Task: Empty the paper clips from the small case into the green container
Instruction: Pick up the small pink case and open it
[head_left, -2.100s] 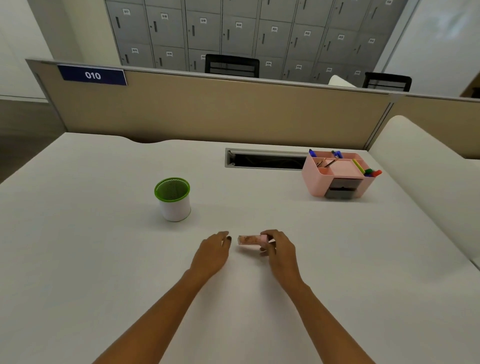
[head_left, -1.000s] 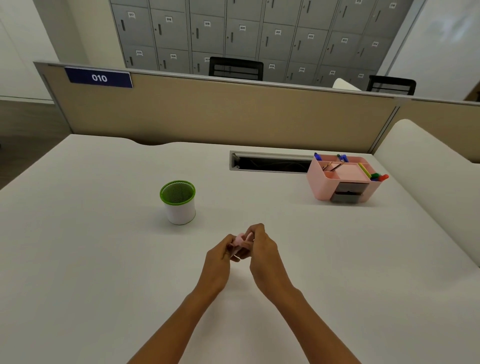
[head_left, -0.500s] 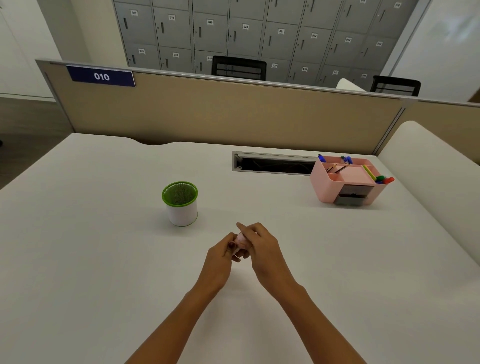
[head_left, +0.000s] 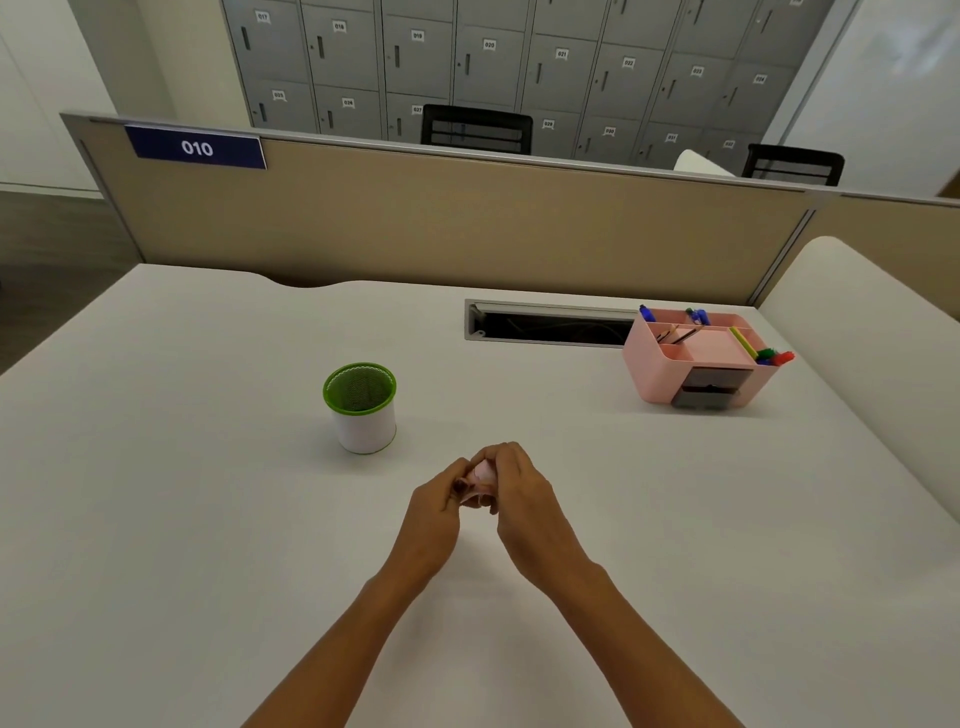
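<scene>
— So, where does the green container (head_left: 359, 406) lie from the hands?

— At about ten o'clock from them, upright on the white desk (head_left: 156, 519), near but clearly apart. Its mesh mouth faces up and nothing stands between it and the hands.

— And the small case (head_left: 480, 475)?

— Pinched between both hands at the desk's middle, lifted just off the surface as far as I can judge. Only a sliver of pink shows between the fingers, so I cannot tell its long axis or whether the lid is open.

— How are the hands set?

— The left hand (head_left: 436, 506) is curled closed around the case's left side, fingertips tucked in against it. The right hand (head_left: 519, 493) arches over the top and right side, fingers bent down onto it. Both have hold of it; neither palm is spread.

— Which hand is nearer the cup?

— The left, since the container sits on its side. My guess is they are working the lid loose, and the carry afterwards would run up and left toward ten o'clock, then a tip over the rim.

— Anything in the way?

— No. The pink organiser (head_left: 696, 364) sits well off at two o'clock.
</scene>
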